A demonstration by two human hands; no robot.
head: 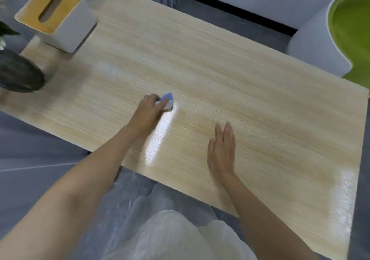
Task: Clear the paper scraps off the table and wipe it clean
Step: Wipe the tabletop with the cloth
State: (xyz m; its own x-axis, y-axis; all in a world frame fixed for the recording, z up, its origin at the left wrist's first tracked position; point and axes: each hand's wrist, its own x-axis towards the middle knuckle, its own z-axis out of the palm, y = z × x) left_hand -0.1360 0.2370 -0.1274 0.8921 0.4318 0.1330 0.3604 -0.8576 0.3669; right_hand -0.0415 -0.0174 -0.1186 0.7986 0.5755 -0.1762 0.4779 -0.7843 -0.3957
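Fingers point(155, 101) of our left hand point(148, 113) curl around a blue cloth point(167, 99) pressed onto the middle of the wooden table point(260, 119), while our right hand point(221, 151) lies flat, fingers extended, nearby.

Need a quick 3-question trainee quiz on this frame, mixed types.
1. True or false: paper scraps lie on the light wood-grain table.
2. Which hand holds the small blue-and-white cloth? A) left hand B) right hand
3. Fill in: the white tissue box with the yellow slotted lid stands at the table's far ____ corner.

Key: 1 false, none visible; 2 A; 3 left.
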